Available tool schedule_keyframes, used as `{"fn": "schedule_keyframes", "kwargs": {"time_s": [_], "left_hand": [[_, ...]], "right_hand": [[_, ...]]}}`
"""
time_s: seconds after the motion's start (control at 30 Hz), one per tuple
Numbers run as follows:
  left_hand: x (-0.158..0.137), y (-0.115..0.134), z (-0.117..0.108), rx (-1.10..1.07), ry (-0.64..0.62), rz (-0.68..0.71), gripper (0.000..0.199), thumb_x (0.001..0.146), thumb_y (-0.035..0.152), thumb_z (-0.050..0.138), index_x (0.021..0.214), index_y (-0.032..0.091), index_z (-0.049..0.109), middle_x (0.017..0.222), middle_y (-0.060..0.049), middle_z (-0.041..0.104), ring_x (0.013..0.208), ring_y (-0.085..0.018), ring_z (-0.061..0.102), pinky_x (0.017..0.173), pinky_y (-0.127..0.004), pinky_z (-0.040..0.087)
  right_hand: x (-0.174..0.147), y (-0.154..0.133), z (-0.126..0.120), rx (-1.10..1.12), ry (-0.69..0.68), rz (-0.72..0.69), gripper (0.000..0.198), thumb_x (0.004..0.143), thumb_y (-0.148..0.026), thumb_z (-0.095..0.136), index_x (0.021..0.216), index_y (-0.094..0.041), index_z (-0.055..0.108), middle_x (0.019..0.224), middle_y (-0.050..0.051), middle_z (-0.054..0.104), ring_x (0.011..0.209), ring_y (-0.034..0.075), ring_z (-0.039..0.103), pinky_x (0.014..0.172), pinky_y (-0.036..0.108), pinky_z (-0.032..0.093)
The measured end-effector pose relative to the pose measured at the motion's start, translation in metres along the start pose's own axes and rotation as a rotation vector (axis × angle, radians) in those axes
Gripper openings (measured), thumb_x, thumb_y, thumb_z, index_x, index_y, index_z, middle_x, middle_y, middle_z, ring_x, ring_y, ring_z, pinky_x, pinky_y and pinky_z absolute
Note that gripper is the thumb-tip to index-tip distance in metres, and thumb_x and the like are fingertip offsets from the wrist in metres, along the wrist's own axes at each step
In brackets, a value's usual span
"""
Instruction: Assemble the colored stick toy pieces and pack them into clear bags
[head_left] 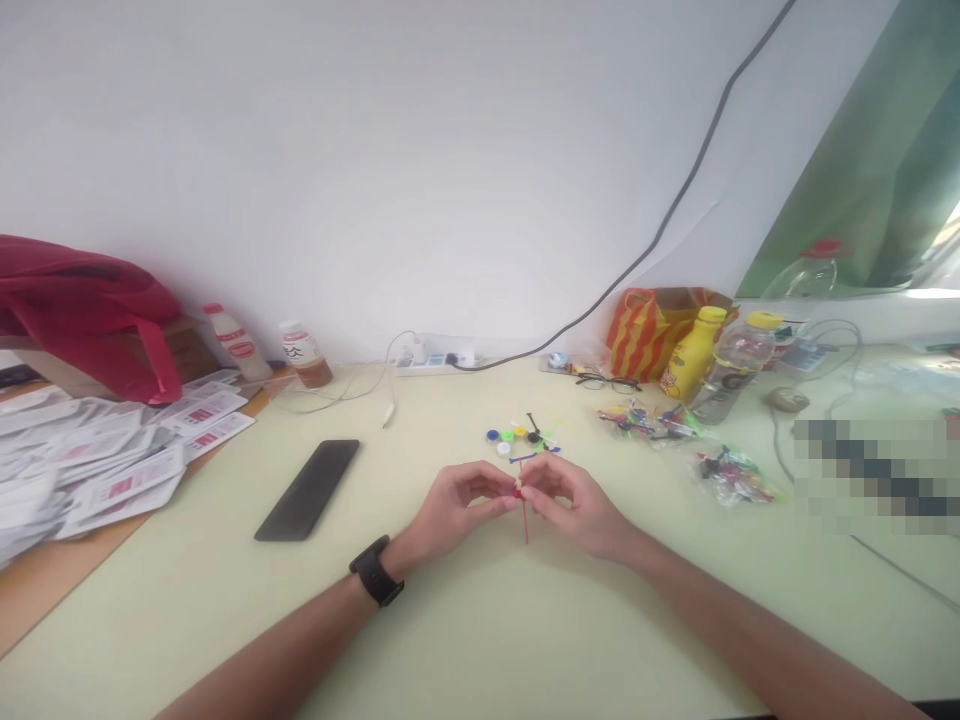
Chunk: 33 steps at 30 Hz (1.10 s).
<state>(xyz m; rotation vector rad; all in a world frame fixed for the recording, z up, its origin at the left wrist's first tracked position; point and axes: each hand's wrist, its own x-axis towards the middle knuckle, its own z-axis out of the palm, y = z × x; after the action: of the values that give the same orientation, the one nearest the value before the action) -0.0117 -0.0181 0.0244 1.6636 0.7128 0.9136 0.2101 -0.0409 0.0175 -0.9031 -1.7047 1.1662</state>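
Note:
My left hand (459, 505) and my right hand (571, 505) meet over the table, fingertips closed on a small red piece (517, 488) with a pale bit on it. From it a thin red stick (526, 525) points down toward me. The fingers hide much of the piece, so its exact kind is unclear. Just beyond the hands lie small round plastic parts, among them a blue one (493, 436), a white one (504, 449) and a black one (533, 437). A blue stick-like part (546, 453) rests close to the right fingers.
A black phone (308, 490) lies left. Clear bags of colourful parts (739, 476), eyeglasses (609, 382), a yellow bottle (691, 355) and a striped bag (637, 335) are right. A power strip (435, 362) sits by the wall; white packets (112, 465) pile up far left.

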Motion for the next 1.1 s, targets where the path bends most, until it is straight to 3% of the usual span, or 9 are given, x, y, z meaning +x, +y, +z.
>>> {"fn": "schedule_keyframes", "kwargs": {"time_s": [0.13,0.23,0.3,0.37,0.4,0.47,0.5,0.73,1.1], "left_hand": [[0.001,0.0,-0.002,-0.02,0.046,-0.02,0.023,0.085,0.033,0.083,0.099,0.016,0.076,0.103,-0.011,0.077,0.096,-0.024,0.074,0.092,-0.04,0.061],[0.001,-0.002,-0.002,-0.044,0.049,-0.033,0.025,0.084,0.034,0.083,0.099,0.015,0.076,0.104,-0.011,0.077,0.096,-0.025,0.074,0.092,-0.04,0.062],[0.001,-0.002,-0.002,-0.058,0.045,-0.029,0.026,0.084,0.034,0.083,0.1,0.015,0.075,0.104,-0.012,0.077,0.097,-0.025,0.074,0.091,-0.04,0.062],[0.001,-0.003,-0.002,-0.073,0.043,-0.025,0.026,0.085,0.034,0.083,0.1,0.015,0.075,0.103,-0.012,0.077,0.097,-0.025,0.074,0.091,-0.04,0.062],[0.001,-0.003,-0.002,-0.081,0.044,-0.024,0.025,0.085,0.033,0.083,0.1,0.015,0.075,0.103,-0.012,0.077,0.097,-0.024,0.074,0.091,-0.039,0.062],[0.001,-0.004,-0.003,-0.095,0.046,-0.025,0.024,0.086,0.031,0.082,0.1,0.014,0.074,0.103,-0.011,0.077,0.096,-0.023,0.074,0.091,-0.038,0.061],[0.001,-0.004,-0.003,-0.1,0.049,-0.028,0.023,0.086,0.031,0.082,0.1,0.014,0.074,0.102,-0.011,0.077,0.095,-0.023,0.074,0.091,-0.038,0.061],[0.001,-0.005,-0.003,-0.086,0.047,-0.03,0.019,0.085,0.028,0.083,0.097,0.016,0.074,0.099,-0.009,0.077,0.093,-0.022,0.074,0.09,-0.036,0.061],[0.0,-0.005,-0.002,-0.047,-0.013,-0.033,0.019,0.087,0.029,0.081,0.1,0.016,0.074,0.103,-0.01,0.077,0.097,-0.024,0.074,0.093,-0.039,0.06]], "right_hand": [[-0.001,0.0,-0.004,-0.062,0.082,-0.078,0.035,0.103,-0.043,0.051,0.135,-0.028,0.053,0.091,0.002,0.061,0.081,0.018,0.061,0.077,0.034,0.052],[-0.003,0.001,-0.004,-0.103,0.133,-0.133,0.055,0.103,-0.041,0.052,0.154,-0.032,0.032,0.097,0.001,0.06,0.073,0.016,0.056,0.077,0.034,0.05],[-0.004,0.001,-0.004,-0.093,0.151,-0.127,0.058,0.103,-0.044,0.052,0.155,-0.032,0.03,0.098,0.001,0.059,0.07,0.015,0.053,0.074,0.033,0.049],[-0.004,0.0,-0.006,-0.069,0.055,-0.062,0.039,0.105,-0.05,0.044,0.131,-0.025,0.059,0.086,0.001,0.059,0.067,0.015,0.052,0.069,0.032,0.046],[-0.003,0.0,-0.007,-0.053,-0.029,-0.018,0.045,0.106,-0.053,0.038,0.105,-0.021,0.069,0.075,0.001,0.055,0.064,0.015,0.05,0.066,0.032,0.044],[-0.002,-0.002,-0.01,-0.022,-0.168,0.045,0.065,0.107,-0.056,0.031,0.061,-0.019,0.059,0.058,0.0,0.045,0.058,0.015,0.045,0.062,0.032,0.039],[-0.001,-0.003,-0.012,-0.006,-0.189,0.051,0.067,0.107,-0.056,0.033,0.054,-0.02,0.051,0.055,-0.001,0.041,0.056,0.014,0.042,0.06,0.032,0.036],[0.003,-0.001,-0.009,0.128,0.031,-0.014,0.025,0.093,-0.041,0.071,0.091,-0.023,0.054,0.084,-0.002,0.055,0.073,0.014,0.051,0.069,0.029,0.043],[0.001,0.004,-0.003,0.045,-0.01,0.009,0.02,0.093,-0.035,0.07,0.106,-0.024,0.06,0.095,0.002,0.066,0.083,0.017,0.063,0.079,0.033,0.05]]}}
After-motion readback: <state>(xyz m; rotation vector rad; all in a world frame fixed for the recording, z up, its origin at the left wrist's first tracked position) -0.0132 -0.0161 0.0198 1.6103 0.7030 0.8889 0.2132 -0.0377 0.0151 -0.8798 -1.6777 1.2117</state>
